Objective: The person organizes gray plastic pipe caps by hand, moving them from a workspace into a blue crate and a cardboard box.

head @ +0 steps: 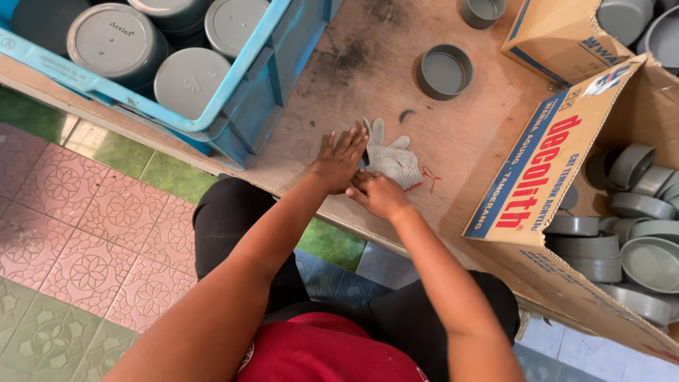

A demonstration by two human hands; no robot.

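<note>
A grey knitted work glove [393, 157] with a red thread at its cuff lies on the worn wooden tabletop [353, 78]. My left hand [338, 160] is spread with its fingers pointing toward the glove's opening, touching its cuff edge. My right hand [379, 193] is curled at the glove's cuff, pinching it. Both forearms reach in from below.
A blue plastic crate [233, 92] of grey round caps stands at the upper left. A single grey cap [443, 71] sits beyond the glove, another at the top edge [482, 10]. An open cardboard box [537, 177] with several grey caps is at right. Tiled floor lies below the table edge.
</note>
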